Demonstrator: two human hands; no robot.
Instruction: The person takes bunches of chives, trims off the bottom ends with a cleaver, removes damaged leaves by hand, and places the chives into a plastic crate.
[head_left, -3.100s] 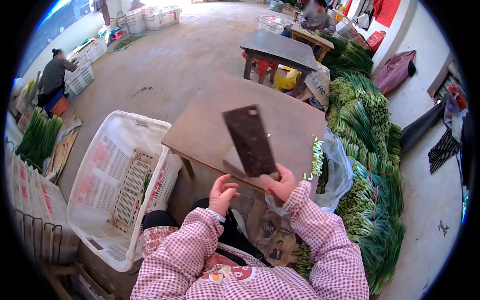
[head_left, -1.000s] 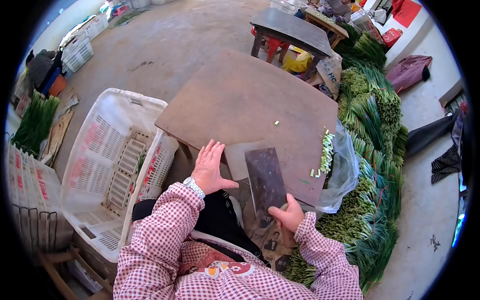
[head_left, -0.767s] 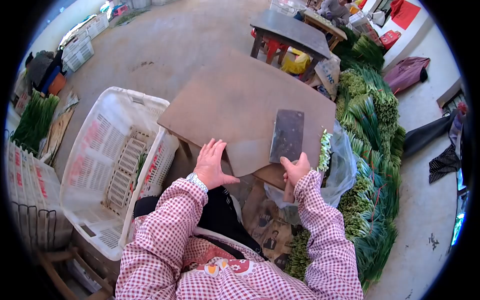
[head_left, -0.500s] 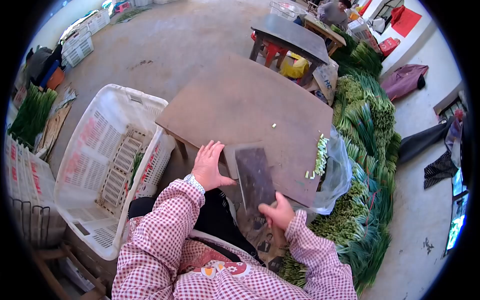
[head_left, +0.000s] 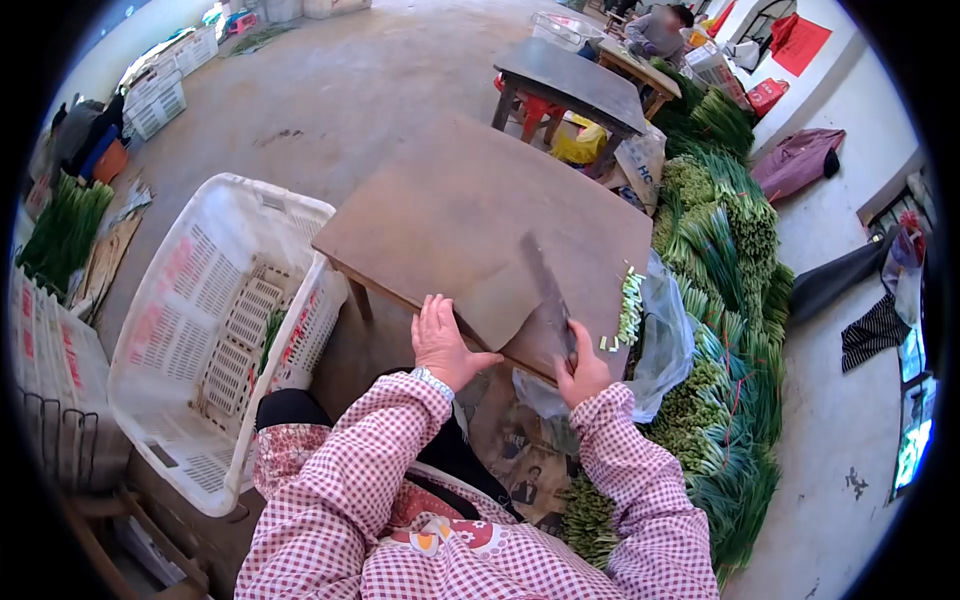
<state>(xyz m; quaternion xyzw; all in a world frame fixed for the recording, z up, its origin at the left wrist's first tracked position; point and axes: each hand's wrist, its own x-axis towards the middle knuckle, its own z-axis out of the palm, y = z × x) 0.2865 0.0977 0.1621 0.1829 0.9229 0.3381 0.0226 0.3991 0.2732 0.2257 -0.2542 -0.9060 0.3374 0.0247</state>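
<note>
My right hand [head_left: 584,366] grips a dark, broad-bladed knife [head_left: 547,290], its blade tilted over the brown table [head_left: 480,190]. At the table's near edge, my left hand [head_left: 446,342] has its thumb spread from the fingers and holds nothing. Between the hands, a flat brownish-grey sheet [head_left: 497,305] lies on the tabletop. Short pale-green cut stem pieces [head_left: 630,306] form a row near the right edge, beside a clear plastic bag [head_left: 665,335].
A large white plastic basket [head_left: 180,330] stands left of the table. Bundles of long green stalks [head_left: 735,400] are piled along the right. Behind are a dark table [head_left: 575,80] and a seated person [head_left: 660,35]. Printed paper [head_left: 530,475] lies below the near edge.
The knife has turned from showing its broad face to nearly edge-on and moved right and up with my right hand. My left hand has shifted right. The single stem piece mid-table is gone from view.
</note>
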